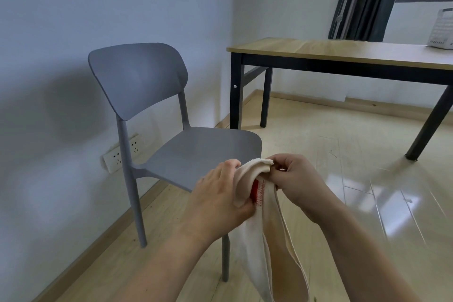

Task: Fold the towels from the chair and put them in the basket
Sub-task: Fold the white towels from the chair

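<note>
A cream towel [267,240] with a red stripe hangs in front of me, doubled over, its lower part reaching the bottom of the view. My left hand [220,198] grips its upper left side near the red stripe. My right hand [294,176] pinches the top edge of the towel beside it. The grey plastic chair [201,154] stands just behind my hands, and nothing lies on the part of its seat that shows. The white basket [441,29] sits on the far right of the table, partly cut off by the frame edge.
A wooden table [331,52] with black legs stands at the right, under a window with a dark curtain [362,0]. A wall socket strip [120,154] sits low behind the chair. Glossy light wood floor [355,179] lies between chair and table.
</note>
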`<state>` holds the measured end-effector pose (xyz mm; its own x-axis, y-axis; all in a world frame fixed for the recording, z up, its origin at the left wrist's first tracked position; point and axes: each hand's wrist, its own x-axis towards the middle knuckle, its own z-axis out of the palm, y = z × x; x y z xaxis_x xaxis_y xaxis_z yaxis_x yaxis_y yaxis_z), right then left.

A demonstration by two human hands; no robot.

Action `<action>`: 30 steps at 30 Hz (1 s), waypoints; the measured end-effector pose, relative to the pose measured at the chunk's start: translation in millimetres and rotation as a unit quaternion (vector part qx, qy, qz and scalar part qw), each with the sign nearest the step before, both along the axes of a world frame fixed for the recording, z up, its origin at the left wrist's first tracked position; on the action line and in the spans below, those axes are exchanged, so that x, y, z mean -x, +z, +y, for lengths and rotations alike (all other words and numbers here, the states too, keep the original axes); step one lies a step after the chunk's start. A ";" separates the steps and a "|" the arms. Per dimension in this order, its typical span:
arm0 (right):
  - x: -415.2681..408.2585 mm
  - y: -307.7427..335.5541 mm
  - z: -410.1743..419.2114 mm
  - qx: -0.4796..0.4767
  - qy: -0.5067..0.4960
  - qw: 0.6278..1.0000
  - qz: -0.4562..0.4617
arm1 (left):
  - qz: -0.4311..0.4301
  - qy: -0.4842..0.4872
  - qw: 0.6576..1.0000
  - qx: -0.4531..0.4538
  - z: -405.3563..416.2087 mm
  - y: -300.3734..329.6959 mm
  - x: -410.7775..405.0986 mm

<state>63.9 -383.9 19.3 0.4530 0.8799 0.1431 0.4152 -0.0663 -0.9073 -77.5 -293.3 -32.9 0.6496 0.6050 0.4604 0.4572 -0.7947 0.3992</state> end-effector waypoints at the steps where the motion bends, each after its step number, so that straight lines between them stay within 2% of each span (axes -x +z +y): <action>1: -0.8 -0.4 -0.1 -0.002 -0.001 1.000 0.004 | -0.004 0.005 1.000 -0.014 -1.4 -2.0 -0.4; 4: -1.8 -1.1 -0.4 -0.006 0.004 1.000 0.018 | -0.048 0.020 0.997 -0.052 -3.9 -2.4 -0.9; 6: -2.1 -1.3 0.0 -0.006 0.009 1.000 0.023 | -0.080 0.019 0.996 -0.041 -2.2 0.1 -0.3; 10: -5.3 0.6 -3.5 0.011 0.037 0.998 0.055 | -0.146 0.004 0.988 0.054 6.4 5.2 4.0; 13: -10.0 2.4 -8.3 0.014 0.068 0.995 0.077 | -0.181 -0.012 0.970 0.163 14.1 17.6 14.6; 15: -13.7 2.7 -9.4 -0.003 0.042 0.997 0.063 | -0.157 -0.048 0.964 0.208 19.1 25.7 24.2; 19: -9.4 2.7 -8.0 0.005 0.019 0.999 0.029 | -0.074 -0.104 0.966 0.225 18.4 27.4 29.4; 26: 13.2 11.7 -7.8 0.076 0.091 0.993 0.001 | -0.013 -0.057 0.961 0.268 19.4 23.4 23.9; 30: 15.3 9.4 -6.7 0.103 0.098 0.989 -0.035 | -0.001 -0.040 0.961 0.275 19.2 26.1 23.9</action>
<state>48.5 -390.6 28.6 0.2660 0.9637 -0.0233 0.5004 -0.1587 -0.8511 -101.4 -274.0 -6.9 0.7036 0.7052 0.0869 0.4014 -0.4954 0.7704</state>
